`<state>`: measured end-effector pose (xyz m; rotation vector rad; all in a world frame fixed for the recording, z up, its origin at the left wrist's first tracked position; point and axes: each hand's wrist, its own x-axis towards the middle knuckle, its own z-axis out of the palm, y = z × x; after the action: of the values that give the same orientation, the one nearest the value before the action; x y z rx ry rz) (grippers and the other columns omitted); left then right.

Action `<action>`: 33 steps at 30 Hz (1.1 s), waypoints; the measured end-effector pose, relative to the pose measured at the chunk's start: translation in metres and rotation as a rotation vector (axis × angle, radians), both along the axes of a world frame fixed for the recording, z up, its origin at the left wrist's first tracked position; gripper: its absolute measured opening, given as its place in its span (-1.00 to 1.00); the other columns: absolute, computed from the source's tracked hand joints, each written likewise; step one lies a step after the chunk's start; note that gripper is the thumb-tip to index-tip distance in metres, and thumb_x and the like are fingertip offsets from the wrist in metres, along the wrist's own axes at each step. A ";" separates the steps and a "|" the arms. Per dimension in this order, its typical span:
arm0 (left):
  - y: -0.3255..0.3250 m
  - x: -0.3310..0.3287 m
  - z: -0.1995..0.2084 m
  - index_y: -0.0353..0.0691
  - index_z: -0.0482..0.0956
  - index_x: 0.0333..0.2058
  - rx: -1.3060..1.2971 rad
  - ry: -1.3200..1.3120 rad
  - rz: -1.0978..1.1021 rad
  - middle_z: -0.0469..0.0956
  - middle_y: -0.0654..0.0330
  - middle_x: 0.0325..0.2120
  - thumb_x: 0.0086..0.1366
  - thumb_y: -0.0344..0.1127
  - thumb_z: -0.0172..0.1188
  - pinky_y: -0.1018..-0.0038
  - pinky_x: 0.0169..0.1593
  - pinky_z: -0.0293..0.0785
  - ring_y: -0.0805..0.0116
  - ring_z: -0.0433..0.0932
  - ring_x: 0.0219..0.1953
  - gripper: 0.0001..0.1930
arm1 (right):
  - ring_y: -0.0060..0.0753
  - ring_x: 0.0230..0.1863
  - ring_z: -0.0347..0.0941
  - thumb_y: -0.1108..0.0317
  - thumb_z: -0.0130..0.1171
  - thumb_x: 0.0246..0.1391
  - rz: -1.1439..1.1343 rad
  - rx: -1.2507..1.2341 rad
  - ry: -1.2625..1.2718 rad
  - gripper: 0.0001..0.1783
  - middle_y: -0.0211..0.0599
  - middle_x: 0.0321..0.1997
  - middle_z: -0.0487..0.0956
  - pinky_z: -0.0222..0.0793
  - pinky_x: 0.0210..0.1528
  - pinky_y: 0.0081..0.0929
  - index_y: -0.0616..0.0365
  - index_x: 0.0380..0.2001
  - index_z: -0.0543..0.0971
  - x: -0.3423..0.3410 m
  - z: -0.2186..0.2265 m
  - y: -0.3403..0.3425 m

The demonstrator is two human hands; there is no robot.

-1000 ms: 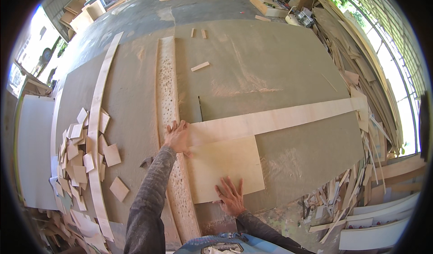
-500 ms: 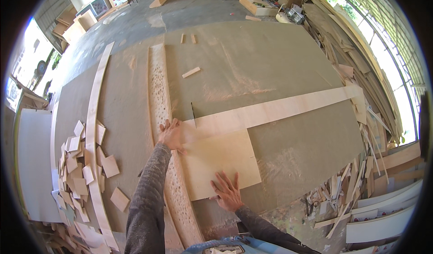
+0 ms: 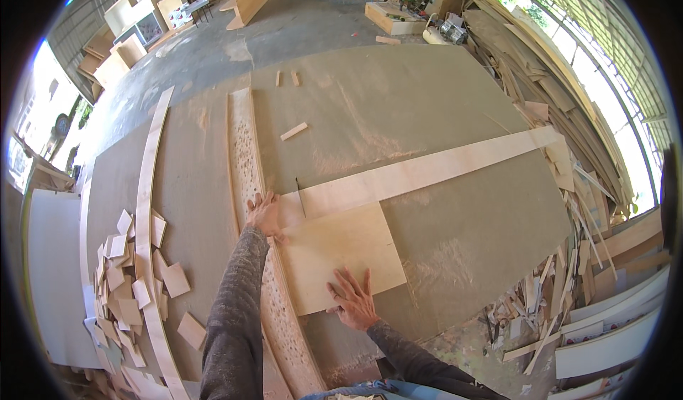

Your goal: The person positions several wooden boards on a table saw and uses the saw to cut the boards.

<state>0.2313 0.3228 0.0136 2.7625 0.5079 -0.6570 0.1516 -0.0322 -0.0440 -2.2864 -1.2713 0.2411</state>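
Observation:
My right hand (image 3: 353,302) lies with fingers spread on the near edge of a pale, roughly square plywood panel (image 3: 348,251). My left hand (image 3: 264,215) presses down at the left end of a long thin wooden strip (image 3: 413,174), its fingers stretched over the edge of a speckled, dust-strewn board (image 3: 247,144). That strip runs off to the right along the panel's far edge, and the two touch or overlap there. A thin dark stick, perhaps a pencil (image 3: 299,195), lies across the strip just right of my left hand.
Another long strip (image 3: 148,179) lies at the left, over a pile of small wood squares (image 3: 128,311). Several short wood offcuts (image 3: 294,131) lie on the large dusty brown sheet (image 3: 455,101). Scrap slats (image 3: 562,272) and stacked boards (image 3: 562,101) line the right side.
The view has tilted up slightly, so the scene sits a little lower and to the left. Both hands stay in place on the wood.

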 end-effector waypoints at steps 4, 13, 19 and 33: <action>0.013 0.005 -0.010 -0.35 0.03 0.43 -0.008 -0.010 -0.009 0.02 -0.11 0.46 -0.70 0.00 0.71 -0.24 0.49 -0.31 -0.39 -0.23 0.50 0.59 | -0.12 0.63 -0.19 0.00 0.43 -0.07 0.007 0.002 -0.004 -0.19 -0.25 0.58 0.08 -0.55 0.46 0.59 -0.08 0.29 0.47 0.007 0.001 0.007; 0.018 0.002 -0.018 -0.38 0.11 0.39 0.019 -0.094 -0.025 0.09 -0.13 0.41 -0.74 0.01 0.69 -0.29 0.45 -0.21 -0.47 -0.13 0.47 0.56 | -0.15 0.62 -0.14 0.00 0.41 -0.02 0.001 0.024 -0.033 -0.22 -0.26 0.56 0.12 -0.51 0.47 0.55 -0.04 0.29 0.47 0.004 -0.002 0.009; -0.018 -0.028 -0.010 -0.36 0.22 0.33 0.008 -0.061 -0.043 0.20 -0.08 0.33 -0.70 0.04 0.67 -0.27 0.41 -0.05 -0.39 0.02 0.40 0.46 | -0.11 0.59 -0.05 -0.03 0.41 -0.02 -0.003 -0.033 -0.079 -0.23 -0.23 0.53 0.17 -0.46 0.47 0.55 -0.04 0.26 0.50 -0.030 -0.001 -0.025; -0.084 -0.142 0.001 -0.30 0.63 -0.10 -0.251 -0.527 0.169 0.50 0.02 -0.14 0.11 -0.24 0.38 0.08 0.10 0.30 -0.01 0.42 0.05 -0.61 | -0.01 0.55 0.03 0.01 0.35 0.02 0.039 -0.089 -0.062 -0.28 -0.12 0.50 0.20 -0.42 0.43 0.62 -0.04 0.27 0.49 -0.114 0.015 -0.104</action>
<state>0.0892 0.2393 0.0147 2.4757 0.4888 0.0534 0.0378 -0.1360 -0.0294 -2.3619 -1.3628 0.2475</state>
